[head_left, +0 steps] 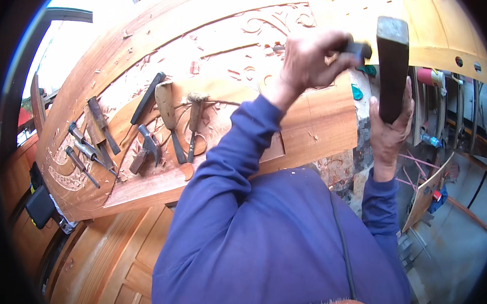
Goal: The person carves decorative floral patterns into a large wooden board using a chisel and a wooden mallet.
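My left hand (315, 59) is closed around a small dark tool (361, 51) above the right part of the carved wooden panel (313, 122); the tool is partly hidden by my fingers. My right hand (391, 121) grips a long dark wooden block (393, 64) held upright just right of the panel's edge. On the panel lie several chisels and gouges (168, 106), some with pale wooden handles, a long black-handled tool (146, 102) and a hammer-like tool (148, 150), among wood shavings and carved scrollwork.
Yellow boards (450, 23) stand at the upper right, above leaning metal bars (459, 104) and a pink spool (430, 76). A thin board (425, 198) and wooden frames (474, 207) are on the lower right floor. Panelled wooden doors (123, 266) lie below the panel.
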Action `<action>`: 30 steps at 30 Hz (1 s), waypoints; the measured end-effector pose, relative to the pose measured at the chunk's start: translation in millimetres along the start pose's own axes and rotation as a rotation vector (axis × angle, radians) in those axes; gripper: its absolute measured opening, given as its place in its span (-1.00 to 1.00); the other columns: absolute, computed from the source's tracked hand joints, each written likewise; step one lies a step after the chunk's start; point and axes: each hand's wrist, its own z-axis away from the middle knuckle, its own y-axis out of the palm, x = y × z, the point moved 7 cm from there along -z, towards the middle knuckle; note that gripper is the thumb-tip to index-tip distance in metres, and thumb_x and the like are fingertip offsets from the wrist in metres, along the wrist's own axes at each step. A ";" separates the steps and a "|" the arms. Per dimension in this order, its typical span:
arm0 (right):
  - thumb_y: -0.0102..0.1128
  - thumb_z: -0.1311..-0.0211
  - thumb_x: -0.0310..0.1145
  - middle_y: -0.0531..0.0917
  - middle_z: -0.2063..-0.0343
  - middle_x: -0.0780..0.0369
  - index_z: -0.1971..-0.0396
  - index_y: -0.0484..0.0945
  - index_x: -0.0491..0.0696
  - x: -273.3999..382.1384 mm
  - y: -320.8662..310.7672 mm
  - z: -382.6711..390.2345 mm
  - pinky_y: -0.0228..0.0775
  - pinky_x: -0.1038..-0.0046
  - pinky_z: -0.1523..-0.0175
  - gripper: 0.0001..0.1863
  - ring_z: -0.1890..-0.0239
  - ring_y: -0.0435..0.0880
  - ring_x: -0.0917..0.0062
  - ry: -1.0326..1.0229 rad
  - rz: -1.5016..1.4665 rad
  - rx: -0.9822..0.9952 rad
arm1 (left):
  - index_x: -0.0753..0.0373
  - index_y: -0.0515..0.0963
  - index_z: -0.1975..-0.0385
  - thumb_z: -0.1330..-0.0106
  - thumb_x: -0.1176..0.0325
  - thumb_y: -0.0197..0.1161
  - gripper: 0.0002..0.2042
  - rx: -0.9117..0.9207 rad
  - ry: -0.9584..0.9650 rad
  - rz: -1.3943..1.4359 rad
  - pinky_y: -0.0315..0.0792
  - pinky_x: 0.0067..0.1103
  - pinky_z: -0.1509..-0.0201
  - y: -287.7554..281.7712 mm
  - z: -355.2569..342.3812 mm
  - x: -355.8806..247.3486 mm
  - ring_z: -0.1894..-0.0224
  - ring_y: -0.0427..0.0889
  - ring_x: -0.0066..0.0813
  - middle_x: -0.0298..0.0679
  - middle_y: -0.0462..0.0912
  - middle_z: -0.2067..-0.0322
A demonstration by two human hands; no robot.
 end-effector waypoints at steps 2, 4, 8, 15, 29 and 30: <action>0.44 -0.11 -0.63 0.52 -0.29 0.10 -0.45 0.32 -0.05 -21.9 7.3 31.2 0.44 0.34 -0.31 -0.14 -0.24 0.58 0.34 0.117 -0.191 -0.032 | 0.11 0.65 0.19 -0.20 0.08 0.46 -0.70 0.065 0.311 -0.050 0.53 -0.48 0.49 -0.8 21.1 -56.6 0.54 0.66 -0.37 -0.32 0.58 0.54; 0.46 -0.11 -0.61 0.54 -0.26 0.11 -0.47 0.30 -0.02 -31.2 10.1 66.0 0.45 0.34 -0.28 -0.12 -0.21 0.60 0.36 0.262 -0.387 -0.034 | 0.08 0.61 0.18 -0.28 0.03 0.32 -0.71 0.230 0.431 -0.138 0.41 -0.48 0.60 -0.8 47.8 -107.9 0.61 0.52 -0.44 -0.39 0.34 0.60; 0.68 0.11 -0.25 0.64 0.07 0.20 -0.39 0.49 0.25 -4.1 19.8 95.7 0.55 0.29 -0.04 -0.07 0.08 0.67 0.33 0.194 -0.137 0.269 | 0.13 0.58 0.08 -0.26 0.11 0.34 -0.67 0.558 0.058 -0.311 0.45 -0.50 0.49 -5.5 104.6 -124.1 0.50 0.56 -0.45 -0.34 0.45 0.48; 0.63 0.22 -0.11 0.58 0.08 0.24 -0.36 0.52 0.32 19.2 23.0 119.0 0.49 0.24 -0.07 -0.05 0.07 0.59 0.31 -0.183 0.148 0.451 | 0.13 0.70 0.07 -0.11 0.53 0.50 -0.65 0.265 -0.275 -0.817 0.60 -0.46 0.34 -112.8 141.9 -108.4 0.39 0.74 -0.32 -0.22 0.72 0.37; 0.62 0.21 0.06 0.58 -0.04 0.24 -0.43 0.40 0.22 2.6 26.0 128.9 0.45 0.21 -0.18 0.05 -0.08 0.56 0.29 -0.075 0.126 0.406 | 0.10 0.64 -0.01 -0.25 0.29 0.47 -0.67 -0.120 -0.322 -1.282 0.61 -0.28 0.09 -216.2 152.1 -71.3 0.15 0.74 -0.07 -0.15 0.69 0.13; 0.62 0.21 0.06 0.58 -0.04 0.24 -0.43 0.40 0.22 1.8 23.7 127.2 0.45 0.21 -0.18 0.05 -0.08 0.56 0.29 -0.083 0.118 0.392 | 0.10 0.64 -0.01 -0.25 0.29 0.47 -0.67 -0.130 -0.308 -1.290 0.61 -0.28 0.09 -220.3 153.4 -71.7 0.15 0.74 -0.07 -0.15 0.69 0.13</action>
